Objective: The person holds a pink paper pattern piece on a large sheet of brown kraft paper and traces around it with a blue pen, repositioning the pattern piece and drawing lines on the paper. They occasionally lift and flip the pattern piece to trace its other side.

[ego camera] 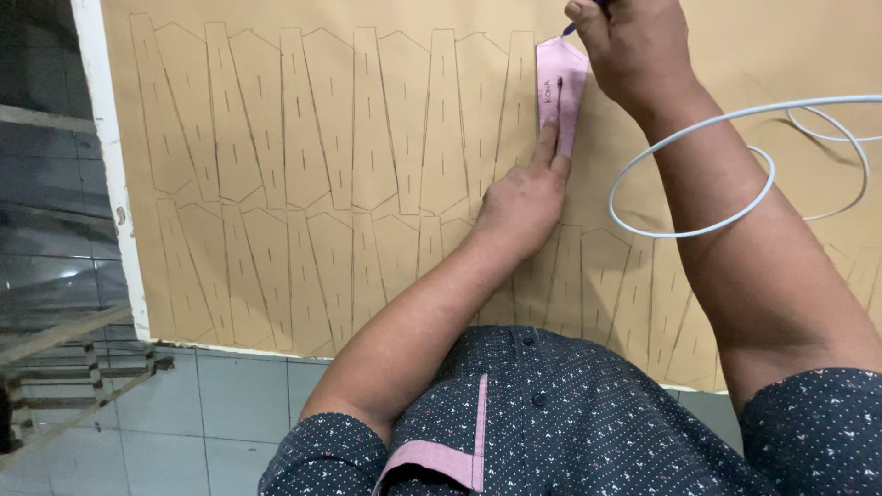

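Closest to the head camera is a dark dotted cotton shirt point(570, 422) with a pink placket strip, and both bare forearms reach away from it over a large sheet of tan pattern paper point(276, 110) lying flat on a counter whose white painted edge point(106, 156) runs down the left side. Grey floor tiles point(184, 413) show below that edge. The sheet is covered with rows of pencilled outlines, each a long narrow tapered shape with a pointed end, set side by side and alternating in direction. A pink card template of that same narrow tapered shape point(560, 87) lies on the paper near the top of the view, its long axis running almost straight away from the person, with the pointed end at the far side and the narrower end toward the body. The left hand point(524, 202) lies flat, its fingers point(549, 152) stretched out and pressing down on the near end of the template. The right hand point(634, 50) is curled closed around a blue pen point(571, 28), of which only the tip shows, touching the paper at the template's far point. A thin white cable point(698, 138) loops loosely across the right forearm and over the paper to the right.
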